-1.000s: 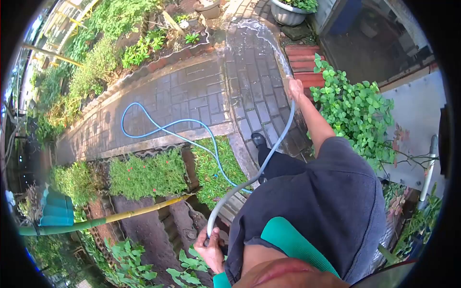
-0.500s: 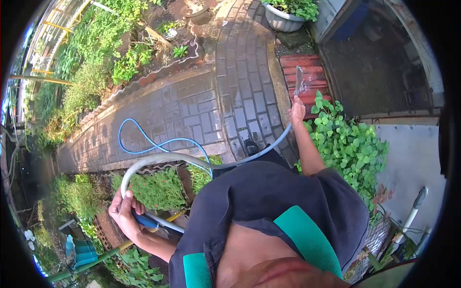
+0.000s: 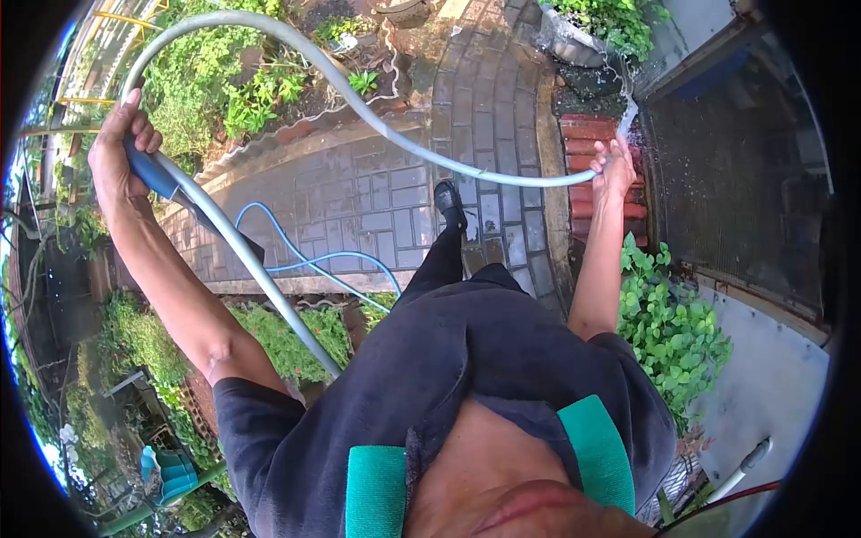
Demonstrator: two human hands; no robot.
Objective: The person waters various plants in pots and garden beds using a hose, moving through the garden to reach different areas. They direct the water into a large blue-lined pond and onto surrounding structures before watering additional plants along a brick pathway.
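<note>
My left hand [image 3: 121, 152] is raised at the left, closed round a grey hose [image 3: 377, 121] and a blue handle [image 3: 151, 170]. Past a metal collar, that handle runs into a dark, blade-like end partly behind the hose; its exact kind I cannot make out. The hose arches high from this hand across to my right hand [image 3: 615, 166], which grips its outlet end with the fingers wrapped round. Water [image 3: 628, 115] sprays from there towards a grey plant pot [image 3: 574, 45] holding a leafy green plant [image 3: 619, 22].
Wet paving bricks [image 3: 359, 197] form the path, where a thin blue hose [image 3: 287, 242] lies looped. Red ridged tiles [image 3: 592, 152] border a dark doorway [image 3: 726, 179] on the right. A leafy bush [image 3: 673, 314] grows near my right arm; garden beds [image 3: 260, 99] line the left.
My left hand has risen and moved forward with the hose and blue-handled tool, lifting the hose into a high arch. My right hand has shifted right, and water now reaches the pot. One leg has stepped forward.
</note>
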